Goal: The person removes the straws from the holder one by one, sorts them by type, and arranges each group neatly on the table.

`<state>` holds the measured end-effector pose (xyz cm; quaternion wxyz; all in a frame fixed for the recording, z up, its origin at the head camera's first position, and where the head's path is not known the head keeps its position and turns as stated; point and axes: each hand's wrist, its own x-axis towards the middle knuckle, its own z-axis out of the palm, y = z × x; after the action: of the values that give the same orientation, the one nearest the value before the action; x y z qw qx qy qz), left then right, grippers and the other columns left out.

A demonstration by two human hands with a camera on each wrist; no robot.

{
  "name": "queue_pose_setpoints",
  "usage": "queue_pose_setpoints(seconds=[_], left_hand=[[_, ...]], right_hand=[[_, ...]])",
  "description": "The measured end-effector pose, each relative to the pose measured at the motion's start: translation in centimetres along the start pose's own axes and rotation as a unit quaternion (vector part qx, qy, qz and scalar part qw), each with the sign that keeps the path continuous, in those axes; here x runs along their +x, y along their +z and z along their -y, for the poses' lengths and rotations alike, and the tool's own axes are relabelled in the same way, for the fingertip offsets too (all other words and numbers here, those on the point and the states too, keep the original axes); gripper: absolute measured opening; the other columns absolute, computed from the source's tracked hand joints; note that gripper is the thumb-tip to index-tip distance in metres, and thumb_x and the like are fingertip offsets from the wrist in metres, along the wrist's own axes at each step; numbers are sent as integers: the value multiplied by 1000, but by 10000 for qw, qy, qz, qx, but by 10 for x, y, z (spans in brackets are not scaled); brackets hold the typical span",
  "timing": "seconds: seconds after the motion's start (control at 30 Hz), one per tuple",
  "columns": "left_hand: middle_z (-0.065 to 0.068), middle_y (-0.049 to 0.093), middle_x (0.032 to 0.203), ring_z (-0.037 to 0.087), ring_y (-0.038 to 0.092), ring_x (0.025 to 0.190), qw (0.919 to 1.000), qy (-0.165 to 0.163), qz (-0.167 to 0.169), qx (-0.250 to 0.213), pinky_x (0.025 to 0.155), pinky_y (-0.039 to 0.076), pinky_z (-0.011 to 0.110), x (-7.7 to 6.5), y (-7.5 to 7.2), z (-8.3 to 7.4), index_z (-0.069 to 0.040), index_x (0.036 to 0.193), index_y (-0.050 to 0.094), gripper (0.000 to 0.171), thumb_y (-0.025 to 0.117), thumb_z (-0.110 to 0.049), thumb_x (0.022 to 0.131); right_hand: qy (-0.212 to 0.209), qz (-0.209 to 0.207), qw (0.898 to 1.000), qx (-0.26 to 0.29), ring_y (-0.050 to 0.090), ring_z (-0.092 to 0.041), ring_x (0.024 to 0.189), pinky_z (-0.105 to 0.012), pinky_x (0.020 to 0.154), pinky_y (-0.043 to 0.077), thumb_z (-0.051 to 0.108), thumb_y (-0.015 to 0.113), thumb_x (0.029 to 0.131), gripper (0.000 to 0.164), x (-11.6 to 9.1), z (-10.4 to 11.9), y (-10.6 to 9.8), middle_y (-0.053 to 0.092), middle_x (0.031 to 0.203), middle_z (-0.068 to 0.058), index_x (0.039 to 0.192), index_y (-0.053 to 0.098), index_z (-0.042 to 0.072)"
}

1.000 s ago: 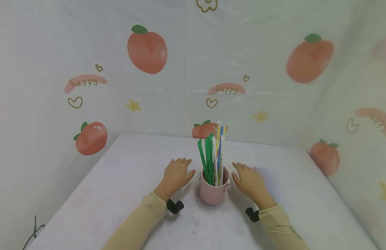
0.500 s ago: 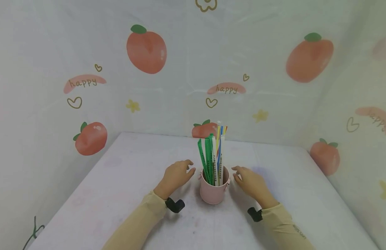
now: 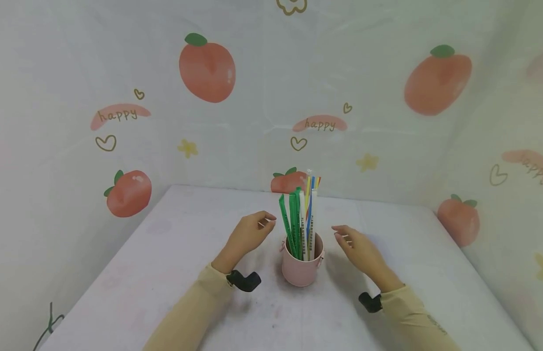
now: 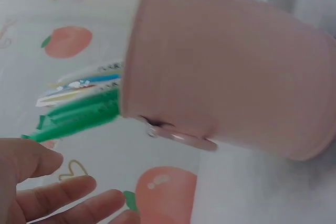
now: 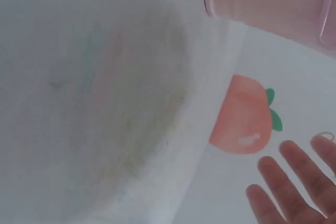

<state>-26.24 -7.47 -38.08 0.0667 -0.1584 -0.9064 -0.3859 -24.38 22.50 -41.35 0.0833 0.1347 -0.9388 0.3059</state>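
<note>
A small pink bucket [image 3: 299, 272] stands upright on the table, with green-wrapped straws [image 3: 293, 222] and white-wrapped straws [image 3: 312, 224] leaning in it. Striped yellow, blue and red straws [image 3: 308, 187] rise above the others. To the bucket's left my left hand [image 3: 248, 233] hovers, loosely bent, fingertips close to the green straws. In the left wrist view its relaxed fingers [image 4: 68, 195] hold nothing, below the straw tips. On the other side my right hand [image 3: 362, 251] hangs in the air, apart from the bucket. The right wrist view shows its fingers [image 5: 291, 182] spread and holding nothing.
A white cloth-covered table [image 3: 166, 292] spreads around the bucket. Behind it hangs a white curtain [image 3: 253, 97] printed with peaches and the word happy. A dark green cord [image 3: 49, 319] lies at the left edge. Black camera mounts sit on both wrists.
Both hands have lifted off the table, and their fingers have gone from spread flat to loosely bent. The left hand has moved up, the right slightly away to the right. The bucket stays put.
</note>
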Motion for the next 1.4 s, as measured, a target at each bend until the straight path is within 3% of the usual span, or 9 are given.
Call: queue_pose_setpoints(seconds=[0.17, 0.33, 0.5, 0.73, 0.97, 1.1, 1.2, 1.4], left_hand=[[-5, 66, 85, 9, 63, 76, 9934, -33, -12, -1144, 68, 51, 30, 6, -4, -4, -17, 107, 65, 21, 54, -29, 94], [5, 67, 91, 16, 65, 81, 9693, -256, -29, -2444, 75, 54, 31, 8, -4, -7, -9, 107, 64, 25, 54, -29, 94], [6, 64, 100, 18, 63, 88, 9508, -416, -157, -3067, 78, 54, 31, 8, 0, -7, -8, 110, 61, 28, 60, -29, 91], [10, 60, 101, 19, 61, 90, 9400, -263, -176, -3397, 80, 53, 33, 7, 6, -4, -2, 116, 56, 38, 67, -23, 86], [12, 60, 104, 18, 61, 90, 9361, -335, -31, -3502, 82, 52, 33, 7, 11, -2, -3, 116, 56, 39, 71, -17, 83], [16, 59, 106, 18, 61, 90, 9365, -326, 136, -3489, 83, 52, 34, 6, 12, -3, 3, 119, 52, 42, 69, -12, 83], [16, 59, 105, 18, 61, 90, 9387, -307, 223, -3427, 82, 52, 34, 2, 7, -13, 6, 119, 51, 41, 67, -10, 85], [14, 59, 104, 18, 61, 91, 9354, -390, 257, -3505, 81, 53, 34, -3, 3, -23, 3, 115, 54, 36, 67, -11, 85]], right_hand=[[-88, -96, 9970, 764, 56, -32, 109, -50, 87, 48, 33, 44, 98, 38, 0, -3, -2, 58, 122, -13, 130, 51, 13], [-340, 132, 9901, 1355, 49, -36, 117, -56, 90, 42, 36, 41, 99, 43, -2, -5, -4, 52, 131, -14, 138, 42, 16], [-408, 750, 9712, 2226, 37, -41, 126, -61, 97, 34, 32, 41, 100, 49, -6, -5, -3, 36, 142, -19, 145, 27, 19], [-551, 1192, 9477, 2910, 32, -45, 128, -60, 98, 33, 21, 45, 98, 55, -7, -4, 3, 29, 144, -23, 147, 21, 17], [-714, 1569, 9284, 3290, 29, -52, 126, -55, 95, 40, 9, 47, 96, 59, -7, -4, 9, 25, 143, -31, 147, 18, 6], [-577, 1649, 9320, 3175, 33, -52, 124, -53, 94, 42, 11, 55, 93, 62, -6, -5, 13, 28, 141, -30, 145, 22, 6], [-435, 1688, 9389, 2966, 37, -50, 122, -54, 93, 42, 15, 61, 90, 66, -6, -6, 15, 31, 141, -28, 144, 26, 7], [-234, 1809, 9440, 2750, 42, -44, 121, -51, 91, 45, 21, 71, 82, 71, -5, -6, 19, 34, 143, -20, 141, 33, 12]])
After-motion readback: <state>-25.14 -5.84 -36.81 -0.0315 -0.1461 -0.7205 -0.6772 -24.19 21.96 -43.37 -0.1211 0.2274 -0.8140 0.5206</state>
